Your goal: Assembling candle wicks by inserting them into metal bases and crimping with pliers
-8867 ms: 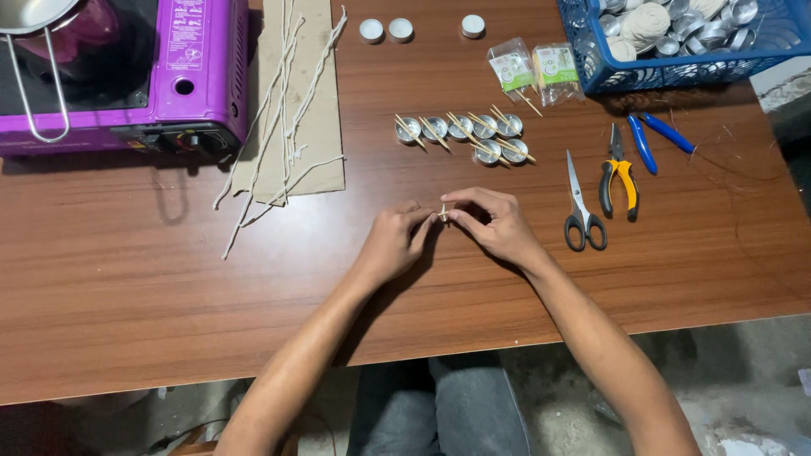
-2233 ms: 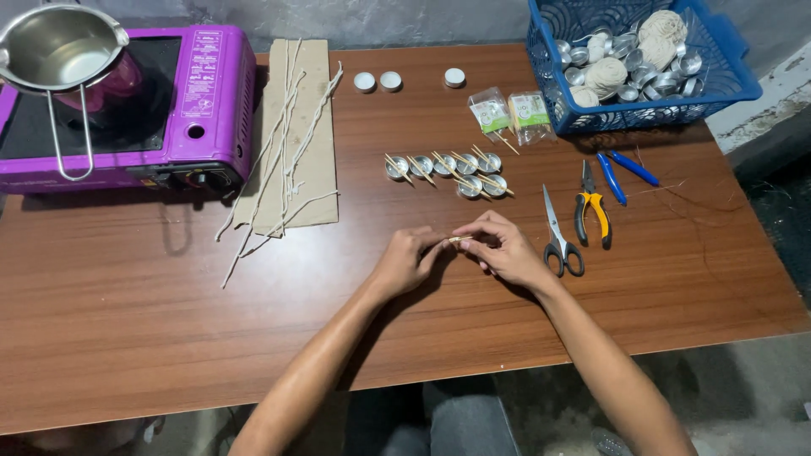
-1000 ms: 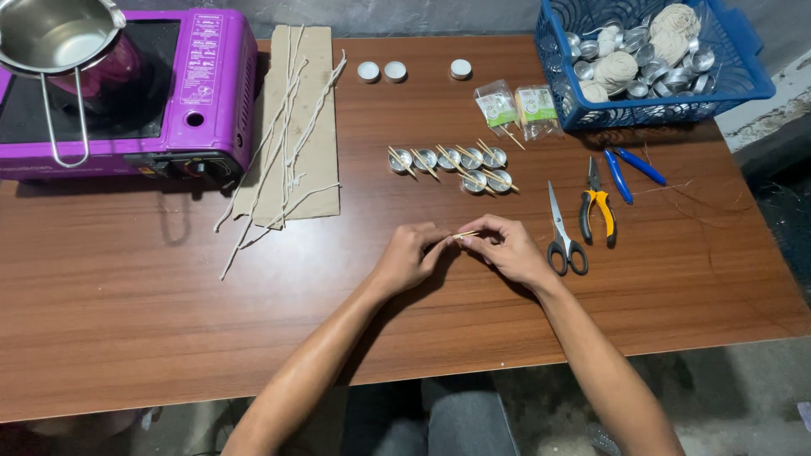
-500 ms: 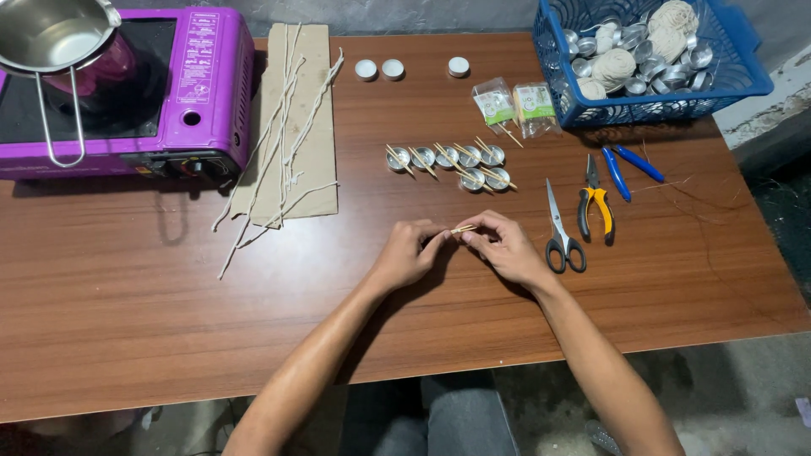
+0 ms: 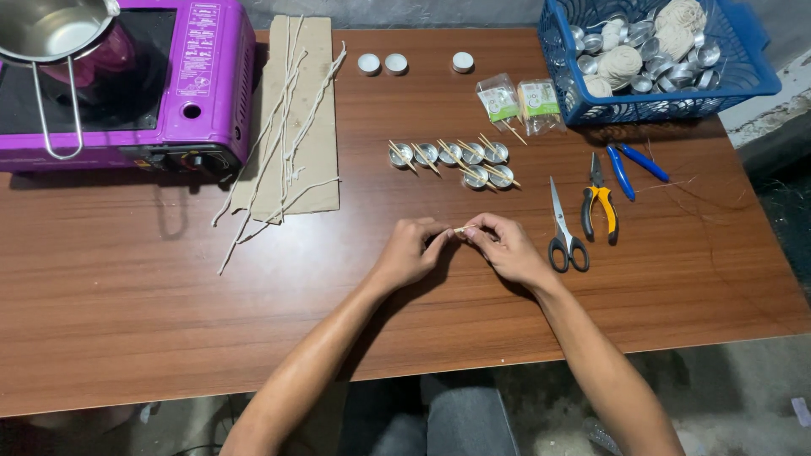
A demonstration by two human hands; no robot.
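Little has moved since the earlier frames: both hands stay together at the middle of the desk, pinching the same small thing, and only the view has shifted a little. The left hand is curled shut, its fingertips meeting those of the right hand, which is closed too. Between them they grip a thin pale stick, held level just above the desk; whether anything else is clamped with it is too small to tell.

Just beyond the hands lies a row of small metal cups with sticks laid across them. Just right of the right hand lie scissors, then yellow-handled pliers and blue-handled pliers. Farther off on that side stands a blue basket of metal cups and balls of string, with two small clear bags beside it. Far beyond the left hand, waxed wicks lie on a cardboard sheet, next to a purple stove bearing a steel pot. Three small white candles sit near the far edge
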